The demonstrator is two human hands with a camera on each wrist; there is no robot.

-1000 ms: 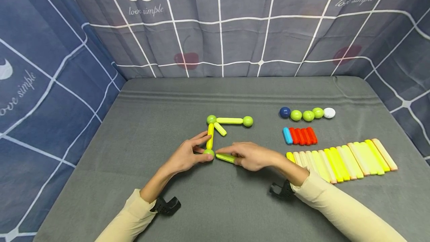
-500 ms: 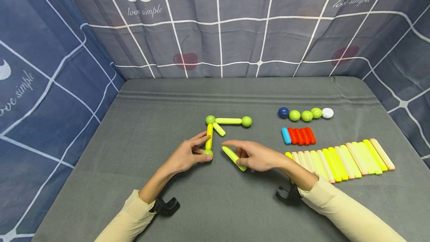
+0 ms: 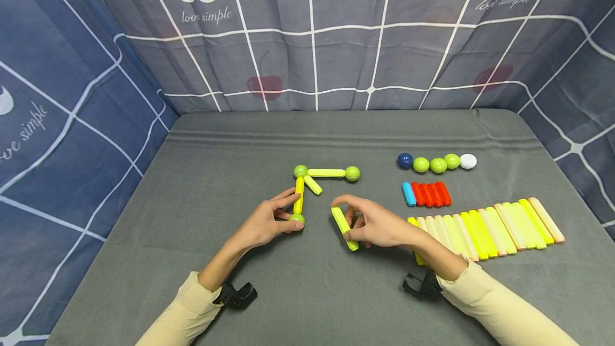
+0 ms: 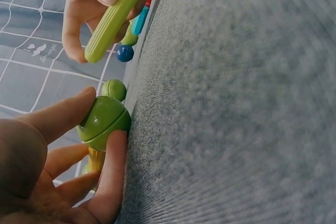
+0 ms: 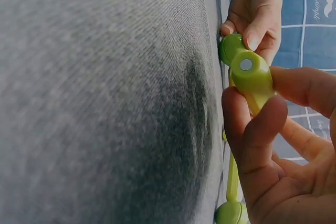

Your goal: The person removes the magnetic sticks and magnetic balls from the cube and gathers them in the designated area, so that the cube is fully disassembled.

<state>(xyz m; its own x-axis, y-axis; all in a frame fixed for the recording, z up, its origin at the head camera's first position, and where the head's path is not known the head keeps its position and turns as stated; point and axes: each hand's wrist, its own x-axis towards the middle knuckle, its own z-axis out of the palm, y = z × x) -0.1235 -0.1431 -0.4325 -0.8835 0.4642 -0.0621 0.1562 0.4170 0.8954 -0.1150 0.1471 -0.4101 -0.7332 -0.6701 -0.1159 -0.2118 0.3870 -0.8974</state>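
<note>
My left hand [image 3: 263, 223] pinches a green ball [image 4: 105, 121] at the near end of a yellow rod [image 3: 299, 203]. That rod runs up to a second green ball [image 3: 300, 171], from which a light-green rod [image 3: 326, 173] leads right to a third ball [image 3: 353, 173]. A shorter-looking green rod [image 3: 313, 185] slants from the corner ball. To the right, my right hand [image 3: 379, 223] holds a yellow-green ribbed rod [image 3: 342, 223] between thumb and fingers, apart from the pinched ball. A silvery disc shows in that rod's end in the right wrist view.
At the back right lies a row of blue, green and white balls [image 3: 438, 165]. Below it are a blue rod [image 3: 409, 194] and several red rods [image 3: 432, 195]. A long row of yellow and pale rods [image 3: 495, 228] lies partly under my right forearm. Patterned curtains [image 3: 336, 57] surround the grey tabletop [image 3: 192, 186].
My right hand has drawn the yellow-green rod rightward from the near ball and turned it from nearly sideways to steeply slanted. My left hand has stayed on the ball.
</note>
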